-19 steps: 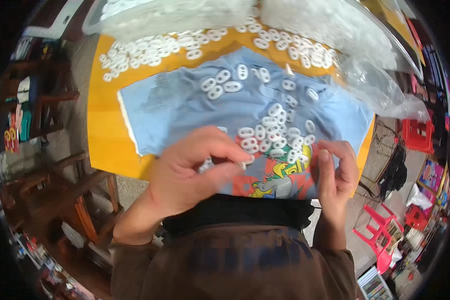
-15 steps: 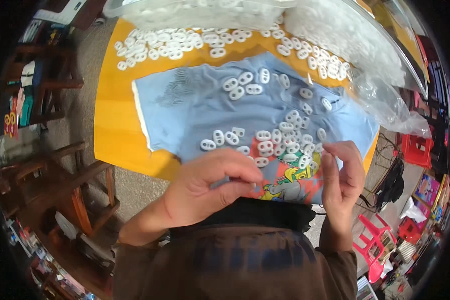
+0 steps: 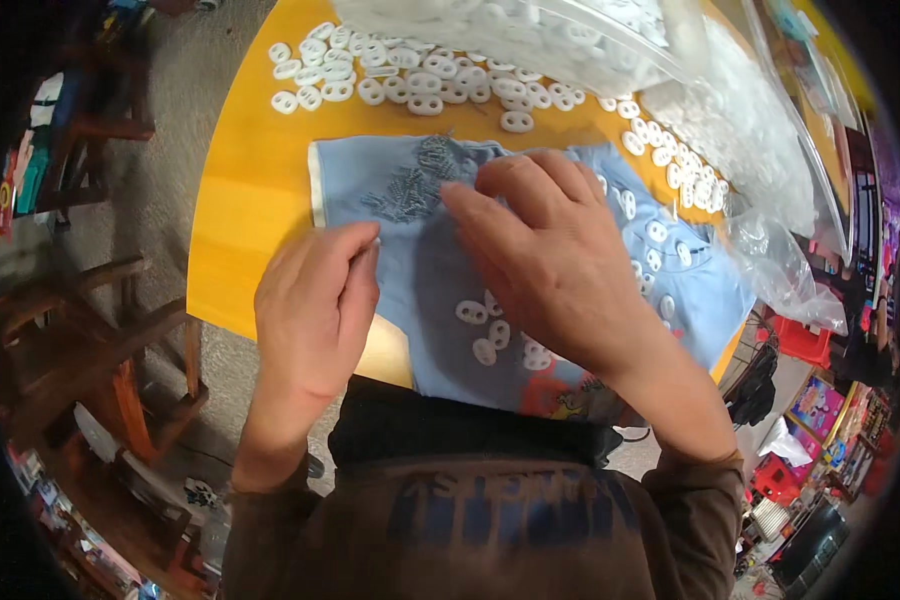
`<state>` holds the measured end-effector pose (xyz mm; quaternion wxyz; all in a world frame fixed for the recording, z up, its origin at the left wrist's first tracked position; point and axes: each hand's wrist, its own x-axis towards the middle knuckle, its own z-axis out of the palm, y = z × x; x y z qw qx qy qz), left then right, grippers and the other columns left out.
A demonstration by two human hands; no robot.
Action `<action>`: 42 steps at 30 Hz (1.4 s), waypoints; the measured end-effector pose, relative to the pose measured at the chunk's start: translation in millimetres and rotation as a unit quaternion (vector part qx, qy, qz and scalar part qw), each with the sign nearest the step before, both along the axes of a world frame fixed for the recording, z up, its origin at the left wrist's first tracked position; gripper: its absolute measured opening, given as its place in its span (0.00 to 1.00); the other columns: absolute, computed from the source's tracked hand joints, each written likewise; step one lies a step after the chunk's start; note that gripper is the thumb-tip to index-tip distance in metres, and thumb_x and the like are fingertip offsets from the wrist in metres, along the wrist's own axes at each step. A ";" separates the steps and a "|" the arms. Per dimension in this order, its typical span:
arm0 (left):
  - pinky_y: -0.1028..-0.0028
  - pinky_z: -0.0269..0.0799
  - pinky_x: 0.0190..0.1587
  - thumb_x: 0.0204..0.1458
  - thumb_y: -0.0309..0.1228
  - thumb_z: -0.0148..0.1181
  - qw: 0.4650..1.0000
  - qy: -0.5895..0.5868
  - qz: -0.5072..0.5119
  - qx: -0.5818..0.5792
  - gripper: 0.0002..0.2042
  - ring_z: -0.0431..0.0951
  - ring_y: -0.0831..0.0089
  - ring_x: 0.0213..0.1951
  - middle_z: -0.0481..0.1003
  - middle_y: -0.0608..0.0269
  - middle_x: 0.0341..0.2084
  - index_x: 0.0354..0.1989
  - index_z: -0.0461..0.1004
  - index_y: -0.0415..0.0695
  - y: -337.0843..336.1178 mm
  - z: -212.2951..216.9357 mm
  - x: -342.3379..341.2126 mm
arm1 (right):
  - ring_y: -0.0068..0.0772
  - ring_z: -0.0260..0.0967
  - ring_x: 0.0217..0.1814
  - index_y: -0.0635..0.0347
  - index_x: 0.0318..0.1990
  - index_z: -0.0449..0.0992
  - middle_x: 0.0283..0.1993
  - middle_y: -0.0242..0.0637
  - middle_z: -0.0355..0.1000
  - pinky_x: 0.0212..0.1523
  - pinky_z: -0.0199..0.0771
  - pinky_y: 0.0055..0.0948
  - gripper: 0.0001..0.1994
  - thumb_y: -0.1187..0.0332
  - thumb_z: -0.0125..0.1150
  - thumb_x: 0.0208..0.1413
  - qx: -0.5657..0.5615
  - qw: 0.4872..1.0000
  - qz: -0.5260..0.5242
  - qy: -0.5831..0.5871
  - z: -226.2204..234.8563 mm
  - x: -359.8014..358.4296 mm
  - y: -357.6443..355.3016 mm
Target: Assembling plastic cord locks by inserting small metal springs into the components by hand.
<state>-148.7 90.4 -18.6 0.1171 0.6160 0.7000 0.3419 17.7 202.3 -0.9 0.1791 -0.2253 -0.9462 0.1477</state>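
Observation:
A light blue T-shirt [image 3: 425, 270] with a coloured print lies spread before me. On its sleeve sits a heap of small thin grey metal pieces [image 3: 410, 192]. My right hand [image 3: 565, 265] hovers at the heap's right side, palm down, thumb apart from the bent fingers, whose tips are partly hidden; nothing shows in it. Left of the shirt, my left hand [image 3: 315, 305] is closed, thumb against curled fingers; anything inside is hidden. White oval plastic pieces with two holes [image 3: 471, 312] lie loose on the shirt, several of them covered by my right hand and forearm.
More white ovals [image 3: 425, 85] are strewn along the yellow tabletop's far side. Behind them stands a clear plastic tub [image 3: 610, 45], with a clear plastic bag [image 3: 770, 250] at its right. Wooden furniture [image 3: 120, 350] stands left, red plastic stools [image 3: 800, 340] right.
Both hands have moved left and away from the shirt's print. My right hand now reaches the metal heap, and my left hand is beside the sleeve. The view has shifted too.

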 end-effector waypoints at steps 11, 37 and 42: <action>0.72 0.66 0.27 0.40 0.17 0.56 0.997 -0.076 0.016 0.010 0.10 0.71 0.65 0.23 0.71 0.58 0.22 0.33 0.71 0.40 1.7 -5.9 -7.2 | 0.41 0.64 0.32 0.58 0.28 0.72 0.29 0.37 0.66 0.35 0.64 0.34 0.06 0.73 0.60 0.39 -0.075 0.997 -0.020 0.011 -5.0 -11.9 9.7; 0.80 0.65 0.26 0.41 0.16 0.55 0.975 -0.206 0.068 0.050 0.12 0.69 0.77 0.23 0.71 0.61 0.23 0.36 0.73 0.38 -8.9 -6.3 -1.7 | 0.18 0.67 0.30 0.61 0.27 0.69 0.28 0.30 0.70 0.30 0.66 0.18 0.04 0.79 0.58 0.45 -0.541 0.824 -0.089 0.141 18.1 0.5 -2.0; 0.83 0.65 0.27 0.41 0.16 0.55 0.967 -0.242 -0.048 0.071 0.10 0.70 0.77 0.25 0.71 0.61 0.23 0.34 0.74 0.38 -0.5 13.5 10.1 | 0.17 0.68 0.30 0.60 0.33 0.67 0.29 0.30 0.71 0.30 0.68 0.16 0.10 0.80 0.60 0.45 -0.706 0.664 -0.084 0.230 17.2 9.4 -7.2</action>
